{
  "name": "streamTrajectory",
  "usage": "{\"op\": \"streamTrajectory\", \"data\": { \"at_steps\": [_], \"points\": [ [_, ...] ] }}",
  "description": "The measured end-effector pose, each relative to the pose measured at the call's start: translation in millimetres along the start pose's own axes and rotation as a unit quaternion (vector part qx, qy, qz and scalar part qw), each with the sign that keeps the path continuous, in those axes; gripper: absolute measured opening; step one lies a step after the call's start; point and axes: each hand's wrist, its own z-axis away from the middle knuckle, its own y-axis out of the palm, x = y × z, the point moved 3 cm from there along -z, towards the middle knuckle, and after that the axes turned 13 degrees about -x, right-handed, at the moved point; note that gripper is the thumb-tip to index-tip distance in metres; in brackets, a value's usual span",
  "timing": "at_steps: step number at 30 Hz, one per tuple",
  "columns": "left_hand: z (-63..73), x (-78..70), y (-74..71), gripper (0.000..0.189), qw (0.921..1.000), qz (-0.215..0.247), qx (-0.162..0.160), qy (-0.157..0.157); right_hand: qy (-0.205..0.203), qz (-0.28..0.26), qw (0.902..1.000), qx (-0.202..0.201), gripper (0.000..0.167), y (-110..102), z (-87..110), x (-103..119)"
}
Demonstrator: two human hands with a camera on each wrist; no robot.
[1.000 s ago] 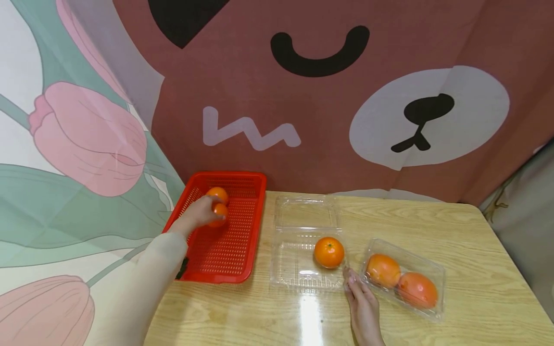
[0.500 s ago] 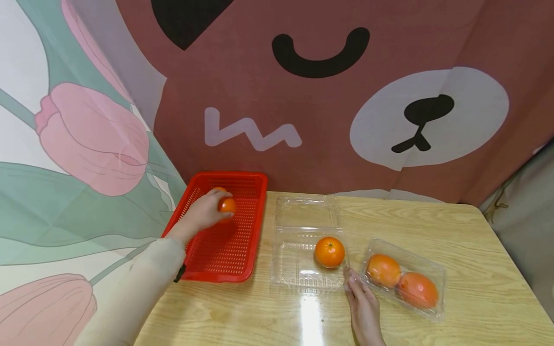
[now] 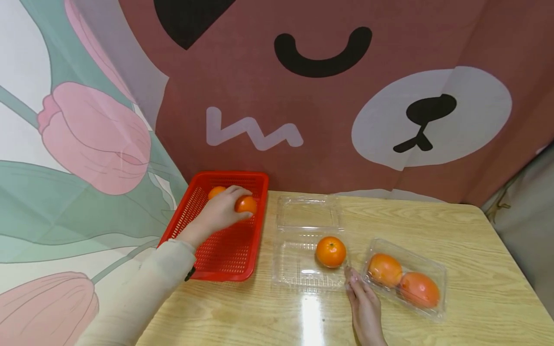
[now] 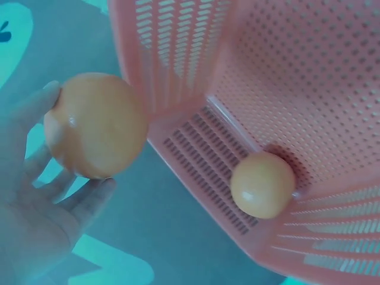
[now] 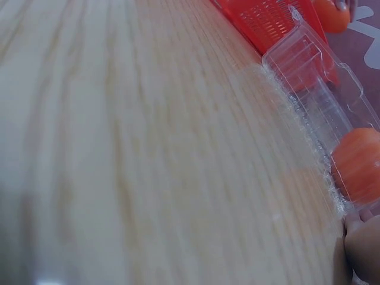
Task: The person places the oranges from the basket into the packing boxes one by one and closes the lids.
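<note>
Orange fruit (image 3: 246,205) in the pinching left hand (image 3: 221,210) over red basket (image 3: 256,242), right hand (image 3: 366,307) at clear container (image 3: 287,264), grip unclear.

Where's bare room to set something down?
Free: the open clamshell left of its orange; the wooden table in front of it, between left sleeve and right hand; table right of the closed fruit box. Crowded: between clamshell and box, by that hand; the far end of the red basket, near the left hand.
</note>
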Motion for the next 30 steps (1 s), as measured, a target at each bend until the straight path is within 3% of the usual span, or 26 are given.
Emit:
{"op": "streamTrajectory", "data": {
  "at_steps": [9, 16, 25, 30],
  "points": [
    [-2.2, -24.3, 6.2, 0.059, 0.9998, 0.011, 0.004, 0.018, 0.014, 0.028, 0.9995, -0.005, 0.049, 1, 0.5, 0],
    [-5.4, -43.4, 9.8, 0.059, 0.9986, 0.003, 0.000, 0.052, 0.015, 0.035, 0.9993, -0.002, 0.054, 2, 0.4, 0],
    [-6.9, -67.7, 19.4, 0.060, 0.9972, 0.016, 0.031, 0.066, 0.013, 0.032, 0.9994, -0.007, 0.052, 2, 0.3, -1],
    [-5.8, -76.3, 29.0, 0.058, 0.9944, 0.016, 0.043, 0.095, 0.016, 0.027, 0.9995, -0.009, 0.050, 3, 0.0, 0]
  ]
}}
